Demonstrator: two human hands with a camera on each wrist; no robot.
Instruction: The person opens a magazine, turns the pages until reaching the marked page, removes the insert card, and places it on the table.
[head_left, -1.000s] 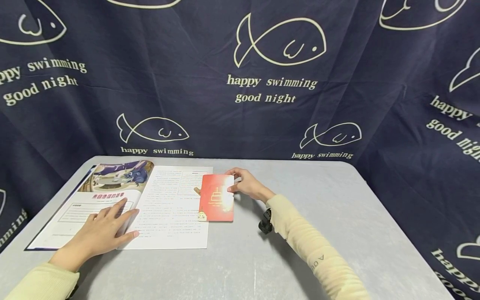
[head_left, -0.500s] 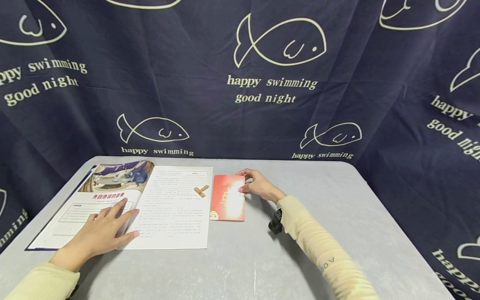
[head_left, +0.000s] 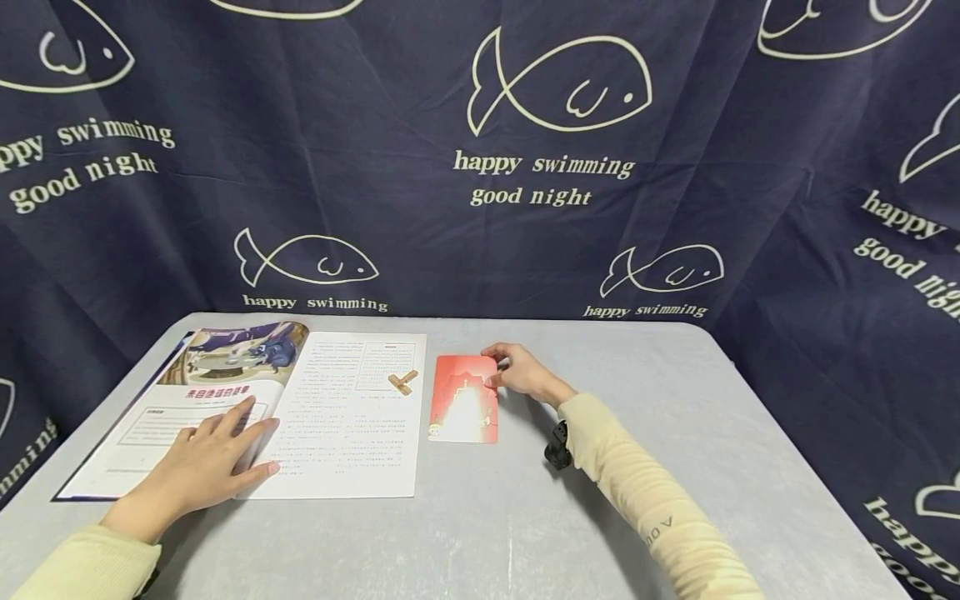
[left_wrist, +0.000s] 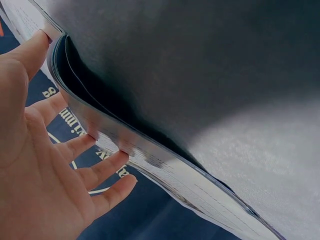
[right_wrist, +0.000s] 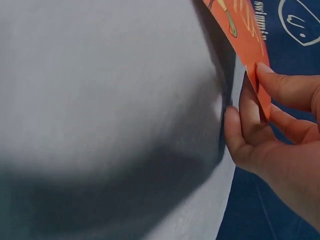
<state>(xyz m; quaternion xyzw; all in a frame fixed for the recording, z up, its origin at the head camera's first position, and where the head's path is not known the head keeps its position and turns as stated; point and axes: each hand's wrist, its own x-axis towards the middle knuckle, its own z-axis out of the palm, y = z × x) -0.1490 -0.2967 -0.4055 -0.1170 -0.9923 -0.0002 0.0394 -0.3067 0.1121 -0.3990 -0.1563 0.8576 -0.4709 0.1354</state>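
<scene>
An open magazine (head_left: 345,450) lies on the left of the table, and my left hand (head_left: 198,467) rests on it near the fold with fingers spread. In the left wrist view the fingertips (left_wrist: 117,157) touch the pages, which bulge up at the spine. My right hand (head_left: 525,373) pinches a red card (head_left: 453,379) by its far right corner, just right of the magazine. Glare whitens much of the card's face. The right wrist view has the thumb on one side of the card (right_wrist: 245,30) and fingers behind it.
A small brown piece (head_left: 402,382), shaped like crossed strips, lies on the magazine's right page. The grey table (head_left: 570,500) ends at a dark blue curtain (head_left: 420,208) with fish drawings behind and at the sides.
The right hand has drawn the red card rightward off the magazine's edge, uncovering the brown piece on the page. The left hand has stayed in place.
</scene>
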